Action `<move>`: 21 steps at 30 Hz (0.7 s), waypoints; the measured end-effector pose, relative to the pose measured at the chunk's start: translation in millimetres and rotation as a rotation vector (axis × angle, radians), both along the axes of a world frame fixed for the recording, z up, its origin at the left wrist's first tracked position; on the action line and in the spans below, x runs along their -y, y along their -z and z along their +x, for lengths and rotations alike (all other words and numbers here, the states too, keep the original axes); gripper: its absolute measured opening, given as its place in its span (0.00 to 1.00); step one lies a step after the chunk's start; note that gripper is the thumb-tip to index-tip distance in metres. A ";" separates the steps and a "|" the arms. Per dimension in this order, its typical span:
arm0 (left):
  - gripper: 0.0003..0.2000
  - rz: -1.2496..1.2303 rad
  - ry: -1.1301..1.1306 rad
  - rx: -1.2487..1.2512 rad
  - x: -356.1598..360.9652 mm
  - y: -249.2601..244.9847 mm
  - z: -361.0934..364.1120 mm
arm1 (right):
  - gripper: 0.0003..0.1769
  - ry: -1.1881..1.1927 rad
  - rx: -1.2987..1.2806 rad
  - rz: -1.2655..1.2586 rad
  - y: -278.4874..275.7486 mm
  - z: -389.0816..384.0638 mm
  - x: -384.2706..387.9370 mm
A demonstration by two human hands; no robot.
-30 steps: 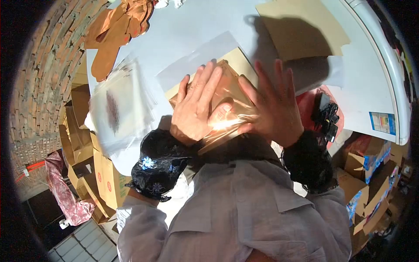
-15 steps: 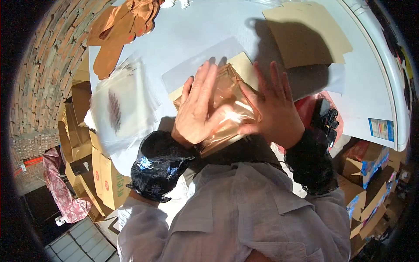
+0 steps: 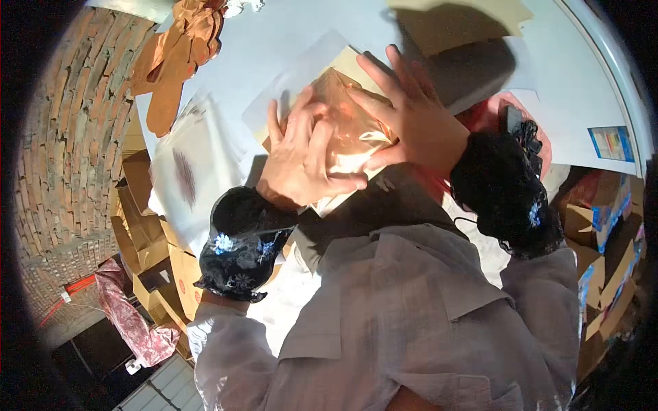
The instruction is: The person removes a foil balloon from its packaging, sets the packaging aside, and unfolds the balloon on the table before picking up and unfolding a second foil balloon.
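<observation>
A shiny copper-coloured foil sheet (image 3: 340, 103), creased and glinting, lies over a cream card (image 3: 351, 57) on the white table. My left hand (image 3: 299, 156) rests on the foil's left side, its fingers apart and slightly bent, the thumb near the lower edge. On the right side, my right hand (image 3: 419, 122) touches the foil with its thumb and a finger, the other fingers spread. Part of the foil is hidden under both hands. Beneath the card lies a translucent sheet (image 3: 327, 48).
A stack of clear plastic sheets (image 3: 205, 175) lies to the left, with copper foil pieces (image 3: 179, 65) behind it. Tan cardboard (image 3: 459, 27) lies at the back right. A red plastic bag (image 3: 490, 113) with black items sits right. Cardboard boxes (image 3: 140, 229) stand below left.
The view has shifted. My left hand's fingers have bent more and its thumb has come lower. My right hand has moved up and its fingers have spread wider over the foil's right side.
</observation>
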State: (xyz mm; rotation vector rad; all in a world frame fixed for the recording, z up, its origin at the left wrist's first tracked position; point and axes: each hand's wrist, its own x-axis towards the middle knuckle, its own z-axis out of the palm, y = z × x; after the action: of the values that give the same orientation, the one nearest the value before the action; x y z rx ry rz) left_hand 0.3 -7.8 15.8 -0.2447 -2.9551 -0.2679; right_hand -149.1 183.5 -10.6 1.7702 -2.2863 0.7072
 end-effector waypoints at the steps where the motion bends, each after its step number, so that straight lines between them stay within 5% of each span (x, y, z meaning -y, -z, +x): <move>1: 0.43 -0.063 -0.022 -0.011 -7.5 -7.4 0.4 | 0.54 0.007 -0.012 -0.012 3.5 -0.7 0.4; 12: 0.29 -0.083 -0.147 -0.060 -44.2 5.2 16.7 | 0.49 -0.053 -0.028 0.032 0.5 -1.3 -23.2; 18: 0.26 0.210 -0.283 0.021 -58.1 -8.6 14.6 | 0.26 -0.059 0.190 -0.222 21.6 10.8 -49.2; 21: 0.25 0.079 -0.221 -0.119 -62.4 -1.7 8.9 | 0.17 0.072 0.185 -0.314 31.9 21.2 -42.1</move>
State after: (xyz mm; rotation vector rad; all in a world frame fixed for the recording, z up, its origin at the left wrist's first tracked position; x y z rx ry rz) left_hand 9.2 54.5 17.5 0.0737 -2.8140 -0.3262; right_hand -127.9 225.6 -42.5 1.5281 -2.1848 1.1854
